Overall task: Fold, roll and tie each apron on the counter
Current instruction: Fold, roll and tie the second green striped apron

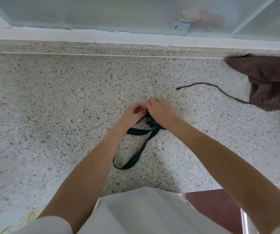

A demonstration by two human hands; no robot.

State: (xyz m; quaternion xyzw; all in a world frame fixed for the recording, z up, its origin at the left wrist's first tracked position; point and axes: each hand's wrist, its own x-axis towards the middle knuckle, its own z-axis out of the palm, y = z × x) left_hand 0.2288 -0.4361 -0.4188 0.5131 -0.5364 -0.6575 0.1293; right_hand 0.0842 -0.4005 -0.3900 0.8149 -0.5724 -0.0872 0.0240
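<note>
Hands meet mid-counter (55, 102) on the dark apron (152, 123), which looks rolled. Left hand (133, 113) pinches a tie w/ curled fingers; right hand (159, 112) covers the bundle, grip hidden, can't tell. Probably knotting: person should keep the roll pinned and pull snug. Strap loop (132, 159) trails nearer the body. Brown apron (270, 81) sits well right; lots of room left, wall edge beyond.

Soft, even daylight falls on the tabletop (68, 98), with only faint shadows and no glare. The wide lens bends the far edge. The window (102, 12) behind looks hazy.
</note>
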